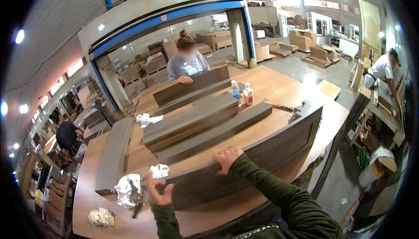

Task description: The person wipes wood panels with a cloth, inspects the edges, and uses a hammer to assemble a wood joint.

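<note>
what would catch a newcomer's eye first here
The long dark wooden panel standing on edge along the near side of the table, with the right hand on its top edge. Behind it lie stacks of dark boards, and across the table a co-worker holds another panel.

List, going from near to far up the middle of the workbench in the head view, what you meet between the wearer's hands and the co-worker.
Dark wooden panel held on edge → stack of dark boards → two plastic bottles → upright board under the co-worker's hand → co-worker in a grey shirt.
</note>
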A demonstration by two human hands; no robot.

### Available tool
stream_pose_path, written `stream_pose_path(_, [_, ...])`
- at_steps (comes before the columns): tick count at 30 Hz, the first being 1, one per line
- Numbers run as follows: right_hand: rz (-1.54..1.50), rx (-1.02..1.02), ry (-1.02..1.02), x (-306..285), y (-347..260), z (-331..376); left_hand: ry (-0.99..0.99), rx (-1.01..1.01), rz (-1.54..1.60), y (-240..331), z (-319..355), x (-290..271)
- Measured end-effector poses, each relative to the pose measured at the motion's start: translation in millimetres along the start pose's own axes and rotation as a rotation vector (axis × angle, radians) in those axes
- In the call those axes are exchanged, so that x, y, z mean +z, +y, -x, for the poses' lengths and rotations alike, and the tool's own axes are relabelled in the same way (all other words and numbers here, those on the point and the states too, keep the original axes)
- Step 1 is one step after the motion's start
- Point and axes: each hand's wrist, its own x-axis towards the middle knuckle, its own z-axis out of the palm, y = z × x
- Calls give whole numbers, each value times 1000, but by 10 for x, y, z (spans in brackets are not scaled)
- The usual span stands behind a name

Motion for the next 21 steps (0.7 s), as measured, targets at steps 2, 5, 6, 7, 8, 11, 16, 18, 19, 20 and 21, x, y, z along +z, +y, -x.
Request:
stream_pose_path(2, [-3,-38,50,36,-36,93,-139,307,-289,106,-172,282])
stream_pose_path(5, [-53,-142,254,114,55,279,-635,73,-432,140,-99,432])
stream_pose_path(6, [-83,-175,293,56,92,298,-538,105,-368,3,-74,380])
stream_pose_path(7, [-102,-189,301,25,125,400,-527,148,-448,12,-32,362])
stream_pose_path(8, [-122,-204,309,11,180,487,-514,192,-528,54,-31,343])
stream_pose_path(11, [-56,-90,368,-57,597,797,-469,239,-516,146,-17,369])
stream_pose_path(16, [140,156,467,-324,1469,1384,-451,185,-546,165,26,452])
stream_pose_path(18, [148,232,585,-377,1790,1576,-422,224,-532,236,-46,463])
stream_pose_path(19, [152,251,583,-365,1852,1592,-470,196,-575,356,-82,420])
stream_pose_path(20, [156,270,580,-328,1901,1618,-556,122,-536,415,-116,475])
stream_pose_path(21, [158,285,573,-302,1921,1634,-642,40,-499,473,-144,506])
